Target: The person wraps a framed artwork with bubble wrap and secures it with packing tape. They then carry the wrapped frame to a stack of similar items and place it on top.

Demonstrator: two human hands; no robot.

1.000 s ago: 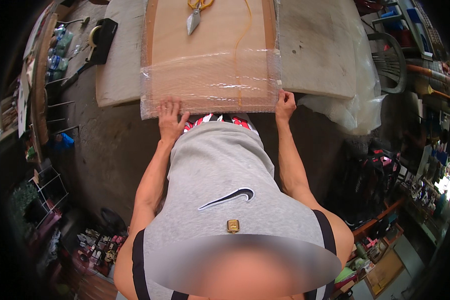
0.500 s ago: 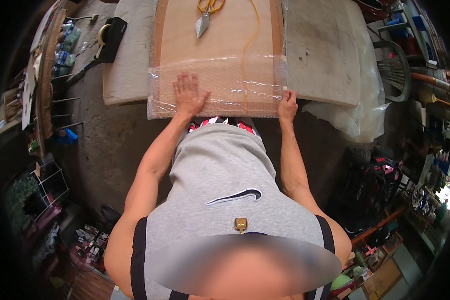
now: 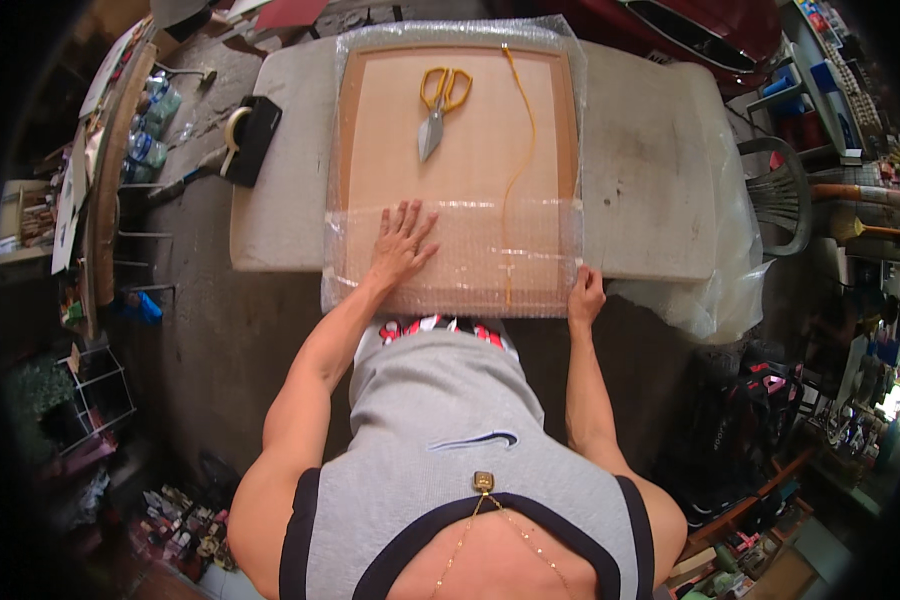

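Observation:
A flat rectangular panel with a brown wooden frame point(image 3: 570, 120) lies face down or back up, I cannot tell which, on clear bubble wrap. The near flap of bubble wrap point(image 3: 460, 270) is folded over its lower part. My left hand point(image 3: 402, 248) lies flat on this flap with fingers spread, the tips at the flap's far edge. At the right near corner, my right hand point(image 3: 586, 292) pinches the wrap's side edge; a small pale bit shows at its fingertips. Yellow-handled scissors point(image 3: 434, 112) rest on the panel beyond my left hand. A yellow cord point(image 3: 532, 130) runs down the panel's right side.
The panel sits on a pale table point(image 3: 650, 180). A tape dispenser point(image 3: 250, 140) stands at the table's left edge. Loose clear plastic sheeting point(image 3: 720, 300) hangs off the right corner, beside a dark chair point(image 3: 782, 195). Plastic bottles point(image 3: 150, 130) are at the far left.
The view has tilted up, showing the panel's far end. My left hand has slid a little farther over the flap, its fingers more spread. My right hand keeps its pinch at the edge.

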